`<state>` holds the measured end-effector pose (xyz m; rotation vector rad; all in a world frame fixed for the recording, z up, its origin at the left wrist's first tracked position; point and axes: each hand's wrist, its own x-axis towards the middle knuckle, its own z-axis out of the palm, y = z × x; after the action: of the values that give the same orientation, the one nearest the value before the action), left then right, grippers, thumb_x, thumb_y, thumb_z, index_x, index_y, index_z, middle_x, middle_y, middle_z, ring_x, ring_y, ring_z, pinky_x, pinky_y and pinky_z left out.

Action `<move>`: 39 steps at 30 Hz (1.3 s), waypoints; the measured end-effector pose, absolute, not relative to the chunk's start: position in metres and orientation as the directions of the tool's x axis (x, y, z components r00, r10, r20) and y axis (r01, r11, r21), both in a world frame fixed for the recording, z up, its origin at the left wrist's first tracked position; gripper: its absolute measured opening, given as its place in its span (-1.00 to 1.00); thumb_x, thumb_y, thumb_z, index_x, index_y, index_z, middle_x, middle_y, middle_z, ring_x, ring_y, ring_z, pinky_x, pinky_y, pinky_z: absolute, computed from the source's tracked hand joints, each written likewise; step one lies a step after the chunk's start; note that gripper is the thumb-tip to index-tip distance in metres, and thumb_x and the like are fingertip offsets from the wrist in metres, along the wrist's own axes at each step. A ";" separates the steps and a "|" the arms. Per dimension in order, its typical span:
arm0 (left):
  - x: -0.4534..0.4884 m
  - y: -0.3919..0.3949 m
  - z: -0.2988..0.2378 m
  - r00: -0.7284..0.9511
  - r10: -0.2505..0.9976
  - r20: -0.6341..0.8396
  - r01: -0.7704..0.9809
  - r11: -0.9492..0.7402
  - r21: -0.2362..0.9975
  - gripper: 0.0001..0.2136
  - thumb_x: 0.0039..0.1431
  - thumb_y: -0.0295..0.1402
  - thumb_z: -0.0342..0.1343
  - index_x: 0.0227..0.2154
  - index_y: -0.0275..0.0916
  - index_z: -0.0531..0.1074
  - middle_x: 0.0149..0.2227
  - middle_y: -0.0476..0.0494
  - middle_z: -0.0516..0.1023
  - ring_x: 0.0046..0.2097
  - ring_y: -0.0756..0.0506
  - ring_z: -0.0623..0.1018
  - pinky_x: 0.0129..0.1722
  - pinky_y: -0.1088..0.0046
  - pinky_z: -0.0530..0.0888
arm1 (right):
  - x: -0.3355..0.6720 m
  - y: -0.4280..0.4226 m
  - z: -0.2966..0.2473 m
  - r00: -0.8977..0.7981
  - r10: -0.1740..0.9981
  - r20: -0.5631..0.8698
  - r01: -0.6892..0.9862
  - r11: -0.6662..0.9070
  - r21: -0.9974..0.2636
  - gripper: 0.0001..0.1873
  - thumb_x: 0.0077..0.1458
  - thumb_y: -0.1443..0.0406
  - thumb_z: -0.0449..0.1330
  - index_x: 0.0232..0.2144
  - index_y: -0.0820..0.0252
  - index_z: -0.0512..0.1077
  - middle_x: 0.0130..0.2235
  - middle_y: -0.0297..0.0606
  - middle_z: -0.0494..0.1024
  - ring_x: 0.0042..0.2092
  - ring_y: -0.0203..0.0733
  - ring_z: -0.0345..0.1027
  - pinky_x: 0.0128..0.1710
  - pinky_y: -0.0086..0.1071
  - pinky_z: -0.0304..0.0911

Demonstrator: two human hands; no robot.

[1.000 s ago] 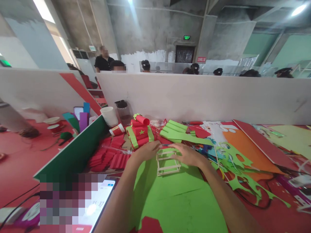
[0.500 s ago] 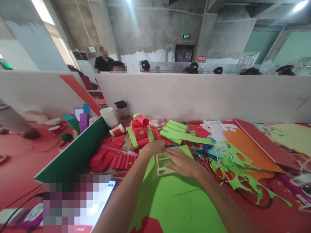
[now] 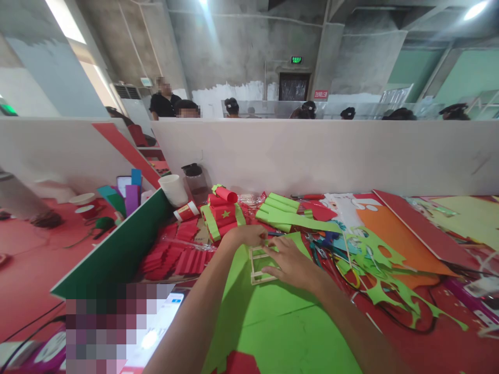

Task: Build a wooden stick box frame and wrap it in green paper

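From the head view, a small stick frame [image 3: 260, 265] lay on a green sheet [image 3: 280, 322] in the middle of the worktop [image 3: 31, 259]. The left hand [image 3: 246, 236] pinched the frame's far left corner, fingers closed on it, likely to stop it from sliding. The right hand [image 3: 290, 262] lay flat over the frame's right side, fingers spread, pressing it down and gripping nothing. Just past the hands stood a red paper tank [image 3: 220, 210] and green strips [image 3: 280, 210]. Folded red papers [image 3: 175, 254] lay to the left. A white cup [image 3: 173, 189] stood far left.
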<state>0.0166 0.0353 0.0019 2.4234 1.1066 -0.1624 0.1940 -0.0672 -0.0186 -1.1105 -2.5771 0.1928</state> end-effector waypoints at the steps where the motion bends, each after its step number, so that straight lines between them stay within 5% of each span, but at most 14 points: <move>1: 0.015 0.034 0.004 0.673 0.676 -0.301 0.734 -0.561 0.383 -0.84 -0.03 -0.39 0.02 -0.38 -0.22 0.46 -0.39 -0.09 0.54 -0.40 -0.07 0.46 -0.47 0.50 0.29 | 0.193 -0.067 -0.018 -0.644 0.723 0.251 0.682 0.691 -0.239 -0.45 0.17 -0.04 -0.02 0.07 0.14 0.30 -0.02 -0.05 0.35 0.07 0.09 0.14 0.05 0.00 0.09; 12: -0.006 0.002 -0.001 0.744 0.651 -0.148 0.610 -0.572 0.548 -0.71 0.12 -0.41 -0.07 -0.11 -0.23 0.42 -0.19 -0.15 0.56 -0.24 -0.10 0.50 -0.29 0.48 0.38 | 0.193 -0.066 -0.025 -0.591 0.743 0.313 0.690 0.667 -0.281 -0.43 0.09 -0.07 0.08 0.01 0.16 0.26 -0.07 -0.12 0.42 0.00 0.03 0.24 0.02 -0.05 0.10; 21: -0.016 -0.002 0.003 0.706 0.695 -0.137 0.621 -0.513 0.592 -0.71 0.21 -0.37 -0.12 -0.10 -0.20 0.45 -0.09 -0.15 0.54 -0.14 -0.11 0.50 -0.17 0.47 0.38 | 0.193 -0.064 -0.028 -0.564 0.761 0.320 0.692 0.647 -0.318 -0.40 0.11 -0.05 0.08 0.10 0.14 0.18 0.00 -0.10 0.40 0.06 0.05 0.22 0.05 -0.04 0.06; 30: -0.007 0.012 -0.010 0.638 0.761 -0.121 0.721 -0.534 0.442 -0.78 0.17 -0.38 -0.08 -0.30 -0.26 0.48 -0.32 -0.14 0.57 -0.34 -0.08 0.50 -0.35 0.48 0.36 | 0.199 -0.064 -0.029 -0.625 0.753 0.204 0.678 0.654 -0.336 -0.24 0.09 -0.10 0.05 0.22 0.13 0.07 0.17 -0.07 0.27 0.18 0.07 0.07 0.15 -0.01 -0.06; 39: -0.004 0.016 0.001 0.615 0.788 0.022 0.750 -0.594 0.292 -0.76 0.23 -0.38 -0.17 -0.37 -0.25 0.41 -0.38 -0.12 0.52 -0.39 -0.04 0.47 -0.41 0.50 0.33 | 0.201 -0.059 -0.031 -0.608 0.757 0.238 0.695 0.653 -0.301 -0.18 0.07 -0.14 0.04 0.24 0.16 0.06 0.21 -0.04 0.21 0.21 0.08 0.01 0.18 0.00 -0.05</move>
<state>-0.0036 0.0164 0.0007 2.5874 1.2572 0.2162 0.2007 -0.0592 -0.0307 -1.1536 -2.5294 0.2534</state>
